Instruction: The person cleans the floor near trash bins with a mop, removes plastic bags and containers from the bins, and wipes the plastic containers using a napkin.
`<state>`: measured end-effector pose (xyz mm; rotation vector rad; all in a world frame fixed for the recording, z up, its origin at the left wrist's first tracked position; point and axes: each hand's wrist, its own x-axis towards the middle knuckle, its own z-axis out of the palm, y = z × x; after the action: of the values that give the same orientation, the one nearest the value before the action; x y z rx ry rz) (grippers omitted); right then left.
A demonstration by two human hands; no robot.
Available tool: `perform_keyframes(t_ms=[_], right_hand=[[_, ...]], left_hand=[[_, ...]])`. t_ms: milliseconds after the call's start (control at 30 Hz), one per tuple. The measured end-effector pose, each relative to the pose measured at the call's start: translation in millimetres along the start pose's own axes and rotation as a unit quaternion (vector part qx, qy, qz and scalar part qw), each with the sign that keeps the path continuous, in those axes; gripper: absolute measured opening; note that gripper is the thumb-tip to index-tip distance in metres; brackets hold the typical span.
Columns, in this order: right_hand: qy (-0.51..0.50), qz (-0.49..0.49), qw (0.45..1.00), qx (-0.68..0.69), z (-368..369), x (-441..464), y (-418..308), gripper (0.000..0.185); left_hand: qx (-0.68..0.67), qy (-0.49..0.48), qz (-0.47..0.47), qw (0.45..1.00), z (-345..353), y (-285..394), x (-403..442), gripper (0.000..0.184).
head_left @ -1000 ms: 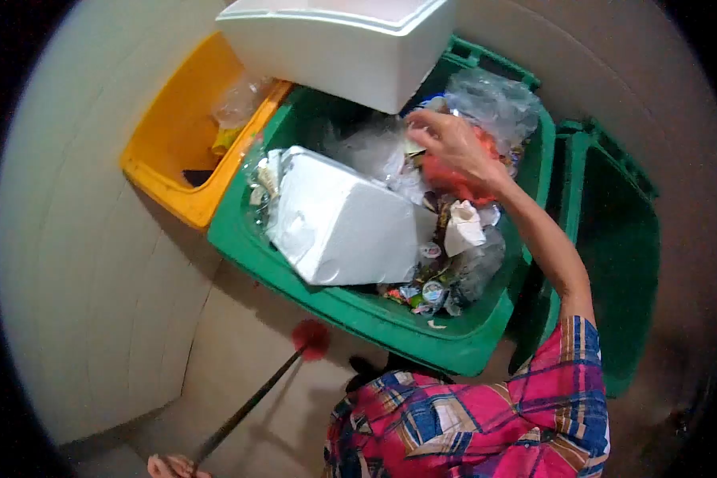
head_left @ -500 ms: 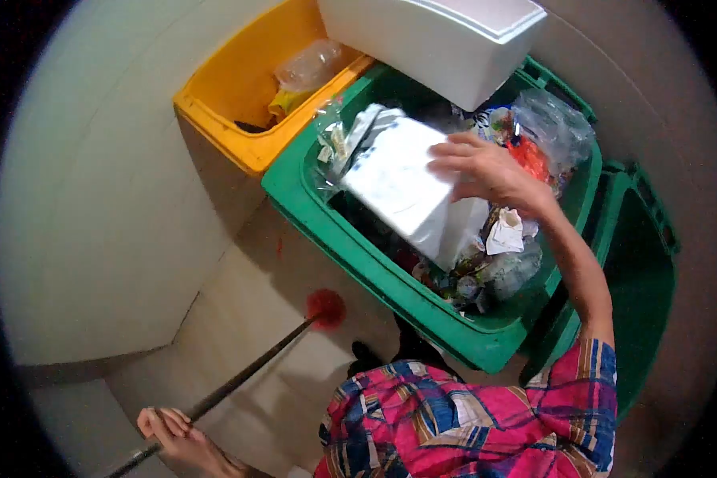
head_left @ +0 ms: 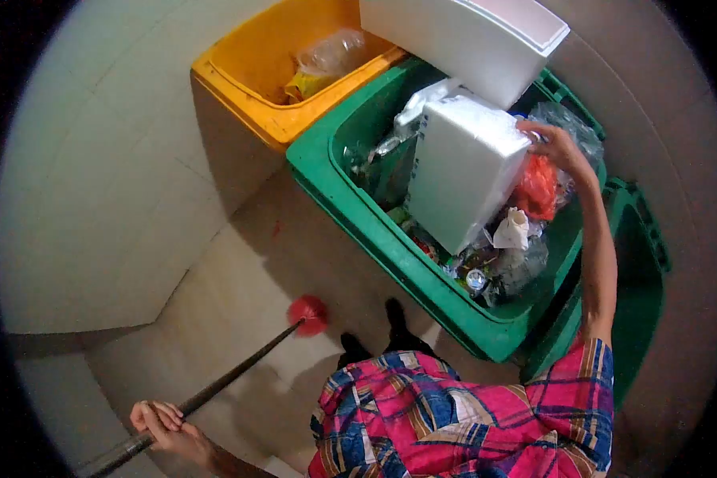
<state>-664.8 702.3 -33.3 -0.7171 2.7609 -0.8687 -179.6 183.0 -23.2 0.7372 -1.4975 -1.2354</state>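
My left hand (head_left: 167, 430) is wrapped round a dark pole (head_left: 235, 373), whose far end has a round red piece (head_left: 307, 315) near the floor. My right hand (head_left: 554, 146) grips the upper right edge of a white foam box (head_left: 466, 163), which stands tilted inside the open green bin (head_left: 390, 251). Round the box lie a red plastic bag (head_left: 537, 187), a crumpled white paper (head_left: 512, 229) and clear plastic bags (head_left: 524, 271). A second, larger white foam box (head_left: 462, 44) rests across the back rims of the bins.
An open yellow bin (head_left: 275, 119) with a clear plastic bag (head_left: 331, 54) and something yellow in it stands at the back left. The green lid (head_left: 633, 295) hangs at the right of the green bin. Walls stand at left and right.
My right hand has come from above the rubbish onto the smaller foam box, which has turned more upright and moved toward the back. More of my left hand and the pole shows.
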Motion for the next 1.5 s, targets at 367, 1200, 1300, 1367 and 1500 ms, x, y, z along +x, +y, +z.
perform_keyframes(t_ms=[367,1200,1300,1367,1500], right_hand=[[0.143,-0.015,0.955,-0.261,36.6,45.9,9.5,0.026],[-0.025,-0.186,0.973,-0.131,12.0,-49.7,0.2,0.014],[-0.357,-0.085,0.913,-0.180,32.6,-104.2,7.1,0.023],[-0.312,-0.200,0.873,-0.317,63.7,-136.6,33.6,0.024],[-0.211,-0.175,0.884,-0.378,93.2,-145.2,69.6,0.009]], left_hand=[[0.096,0.011,0.038,0.995,46.4,47.4,-20.0,0.023],[0.102,0.028,0.083,0.991,122.2,90.5,-52.6,0.020],[0.130,0.037,0.089,0.987,139.4,98.2,-60.9,0.020],[0.107,0.024,0.082,0.991,127.8,83.5,-51.7,0.016],[0.040,-0.119,0.115,0.985,83.0,58.6,-4.3,0.020]])
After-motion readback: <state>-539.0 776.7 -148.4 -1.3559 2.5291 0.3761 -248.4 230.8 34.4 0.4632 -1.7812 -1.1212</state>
